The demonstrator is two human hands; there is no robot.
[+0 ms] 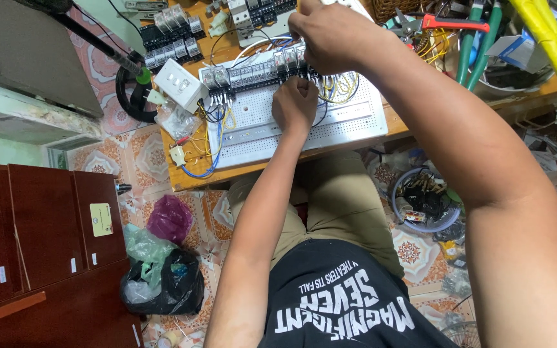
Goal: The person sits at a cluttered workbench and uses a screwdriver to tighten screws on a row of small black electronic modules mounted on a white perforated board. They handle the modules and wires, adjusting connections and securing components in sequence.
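Patterned floor tiles surround a low wooden table (195, 177) carrying a white perforated mounting panel (349, 122), laid flat so parts can be fixed and wired from above. Along the panel's far edge runs a row of relays (253, 72). The right hand (330, 35) curls over the row's right end, steadying it. Just below the row, the left hand (294, 103) is clenched, probably around a small tool or wire; I cannot tell which. A white switch box (180, 84) sits left of the panel.
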